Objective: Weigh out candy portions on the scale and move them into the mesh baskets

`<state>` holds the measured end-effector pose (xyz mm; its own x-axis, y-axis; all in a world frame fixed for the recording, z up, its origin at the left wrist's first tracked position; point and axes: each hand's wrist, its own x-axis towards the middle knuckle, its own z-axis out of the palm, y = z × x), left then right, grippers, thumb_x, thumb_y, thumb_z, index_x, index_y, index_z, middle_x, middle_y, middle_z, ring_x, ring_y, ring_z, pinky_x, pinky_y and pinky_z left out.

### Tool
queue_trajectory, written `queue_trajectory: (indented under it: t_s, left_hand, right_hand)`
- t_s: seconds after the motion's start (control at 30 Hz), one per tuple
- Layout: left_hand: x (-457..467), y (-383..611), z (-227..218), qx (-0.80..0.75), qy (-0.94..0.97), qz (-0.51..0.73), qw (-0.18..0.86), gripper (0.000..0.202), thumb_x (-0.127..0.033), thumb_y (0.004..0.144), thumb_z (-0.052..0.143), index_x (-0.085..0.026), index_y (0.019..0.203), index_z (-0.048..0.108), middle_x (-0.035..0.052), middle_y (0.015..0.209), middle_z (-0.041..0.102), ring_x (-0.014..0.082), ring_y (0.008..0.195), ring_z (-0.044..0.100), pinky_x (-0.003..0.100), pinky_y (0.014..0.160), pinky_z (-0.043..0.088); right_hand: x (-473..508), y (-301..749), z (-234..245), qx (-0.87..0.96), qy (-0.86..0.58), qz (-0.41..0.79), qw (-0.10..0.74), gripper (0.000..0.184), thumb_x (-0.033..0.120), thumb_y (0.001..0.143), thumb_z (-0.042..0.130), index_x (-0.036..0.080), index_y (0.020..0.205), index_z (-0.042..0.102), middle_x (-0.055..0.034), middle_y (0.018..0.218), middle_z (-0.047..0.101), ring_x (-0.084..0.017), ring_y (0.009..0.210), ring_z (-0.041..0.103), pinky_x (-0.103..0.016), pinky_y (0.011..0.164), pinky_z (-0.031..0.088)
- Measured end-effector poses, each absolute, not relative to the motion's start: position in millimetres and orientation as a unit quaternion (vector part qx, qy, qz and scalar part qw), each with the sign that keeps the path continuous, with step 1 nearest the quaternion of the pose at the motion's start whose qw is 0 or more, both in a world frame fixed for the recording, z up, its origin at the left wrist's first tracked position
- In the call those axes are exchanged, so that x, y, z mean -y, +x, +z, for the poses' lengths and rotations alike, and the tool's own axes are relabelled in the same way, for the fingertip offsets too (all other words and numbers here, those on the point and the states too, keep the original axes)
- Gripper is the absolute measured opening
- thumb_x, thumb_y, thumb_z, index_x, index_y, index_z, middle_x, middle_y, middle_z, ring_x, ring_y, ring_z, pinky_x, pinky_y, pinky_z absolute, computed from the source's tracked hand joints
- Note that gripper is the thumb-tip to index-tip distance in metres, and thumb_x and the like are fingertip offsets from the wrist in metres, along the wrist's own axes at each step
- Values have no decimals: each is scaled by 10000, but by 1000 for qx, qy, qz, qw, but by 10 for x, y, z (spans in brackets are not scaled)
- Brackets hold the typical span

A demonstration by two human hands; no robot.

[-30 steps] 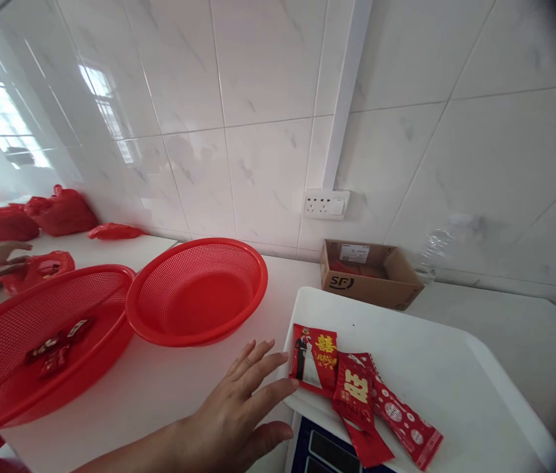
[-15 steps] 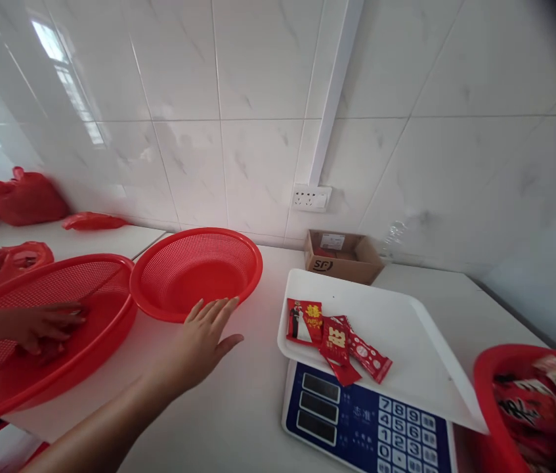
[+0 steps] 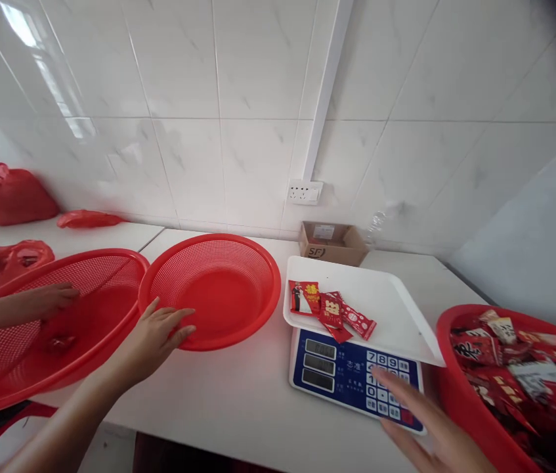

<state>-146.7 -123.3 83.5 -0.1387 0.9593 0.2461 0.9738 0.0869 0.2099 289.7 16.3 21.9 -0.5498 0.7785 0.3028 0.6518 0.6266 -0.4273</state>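
My left hand point(image 3: 152, 335) lies on the near rim of the middle red mesh basket point(image 3: 258, 263), fingers stretched out, holding nothing. My right hand point(image 3: 430, 427) comes in at the bottom right, open, with its fingertips over the keypad of the blue scale point(image 3: 341, 374). On the scale's white tray point(image 3: 396, 309) lie three red candy packets point(image 3: 329, 305). A red basket point(image 3: 449, 387) full of red packets sits at the right edge beside my right hand.
Another person's hand point(image 3: 46, 299) reaches into the large red basket point(image 3: 110, 309) on the left, near a small packet point(image 3: 58, 343). Red plastic bags point(image 3: 12, 197) lie at the far left. A small cardboard box point(image 3: 331, 243) and a wall socket point(image 3: 304, 192) are behind the scale.
My left hand has moved left from beside the scale onto the middle basket's rim. My right hand has come into view over the keypad. The view has widened to show the full right basket.
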Motion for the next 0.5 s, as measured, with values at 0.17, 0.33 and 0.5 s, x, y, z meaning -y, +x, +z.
queue_trajectory:
  t_s: [0.17, 0.33, 0.5]
  left_hand:
    - [1355, -1546, 842, 744, -646, -162, 48, 437, -513, 933, 420, -215, 1204, 590, 79, 1057, 720, 271, 1079, 633, 595, 1083, 280]
    - [1483, -1634, 811, 760, -618, -181, 87, 427, -513, 927, 427, -230, 1198, 595, 78, 1114, 707, 315, 1193, 560, 633, 1065, 280]
    - [1546, -1395, 757, 716, -659, -207, 104, 382, -441, 928, 477, -236, 1234, 578, 91, 1173, 675, 325, 1258, 500, 634, 1045, 317]
  right_hand:
    - [-768, 2211, 395, 882, -431, 35, 187, 494, 484, 917, 329, 288, 1332, 512, -68, 1468, 415, -332, 1374, 308, -564, 1052, 367]
    - [-1127, 2006, 490, 894, -429, 68, 111, 496, 435, 924, 316, 284, 1368, 477, -67, 1477, 401, -288, 1362, 346, -514, 1069, 361]
    - [-1228, 1957, 638, 890, -423, 122, 120, 615, 460, 846, 481, 237, 1414, 410, -94, 1462, 418, -279, 1343, 378, -439, 1066, 377]
